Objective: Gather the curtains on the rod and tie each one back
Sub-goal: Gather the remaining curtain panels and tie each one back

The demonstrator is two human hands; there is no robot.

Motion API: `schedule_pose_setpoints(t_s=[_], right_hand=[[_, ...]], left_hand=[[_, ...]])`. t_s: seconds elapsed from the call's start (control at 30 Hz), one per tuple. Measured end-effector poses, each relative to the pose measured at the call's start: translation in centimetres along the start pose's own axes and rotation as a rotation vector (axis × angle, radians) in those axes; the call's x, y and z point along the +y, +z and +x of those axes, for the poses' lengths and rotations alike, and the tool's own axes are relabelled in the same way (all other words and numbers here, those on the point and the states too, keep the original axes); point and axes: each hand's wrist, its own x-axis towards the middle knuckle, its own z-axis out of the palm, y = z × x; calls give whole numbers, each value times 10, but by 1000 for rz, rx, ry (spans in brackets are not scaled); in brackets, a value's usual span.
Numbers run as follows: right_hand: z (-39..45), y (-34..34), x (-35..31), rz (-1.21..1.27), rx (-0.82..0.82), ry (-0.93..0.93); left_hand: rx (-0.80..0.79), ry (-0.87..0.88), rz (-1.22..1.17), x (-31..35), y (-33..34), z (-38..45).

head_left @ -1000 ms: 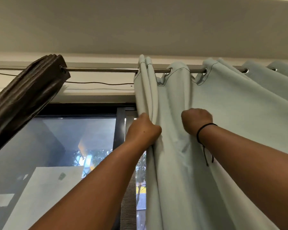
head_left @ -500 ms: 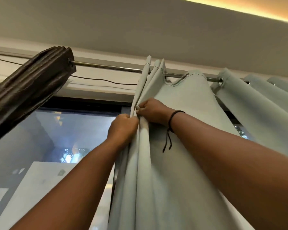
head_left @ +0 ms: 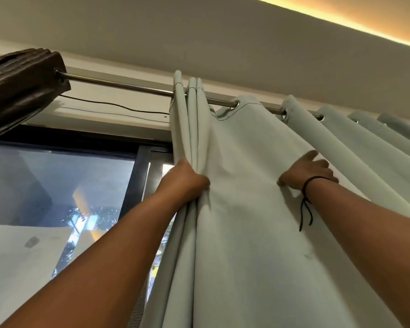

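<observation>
A pale green curtain (head_left: 246, 143) hangs by metal eyelets on a steel rod (head_left: 118, 85). Three of its folds are bunched together at its left edge. My left hand (head_left: 185, 181) grips that bunch a little below the rod. My right hand (head_left: 308, 171), with a black cord round the wrist, lies on the flat cloth further right, fingers stretched toward the following fold and thumb pressing into the fabric. A dark brown curtain (head_left: 17, 91) sits gathered at the rod's left end.
Behind the curtains is a dark-framed window (head_left: 137, 176) with reflections in the glass. A thin black cable (head_left: 118, 106) runs along the wall under the rod. The ceiling is close above, with a warm light strip at top right.
My right hand has let go of the folds next to my left hand and moved right, onto the flat cloth. My left hand keeps its grip on the bunch.
</observation>
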Motion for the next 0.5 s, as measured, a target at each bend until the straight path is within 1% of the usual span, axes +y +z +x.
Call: schedule_pose_setpoints(t_s=[0.03,0.13,0.23,0.3,0.37,0.43,0.5], right_hand=[[12,3,9,6,-24,2],[32,11,23,35,-35,-85],[33,11,27,-149,-43,-114],[35,14,30,-198,-73,-120],[37,24,33,-162,-111,-144],[33,34,34,-88,-141,-222],[20,45,34,16,-132,-303]], left_hand=[[23,3,22,3,5,1],[65,-7,46,6,14,2],[78,-35,93,9,17,1],[85,-65,152,11,19,2],[86,-80,208,11,24,1],[71,-83,281,5,34,-1],[43,-115,387,-5,48,-4]])
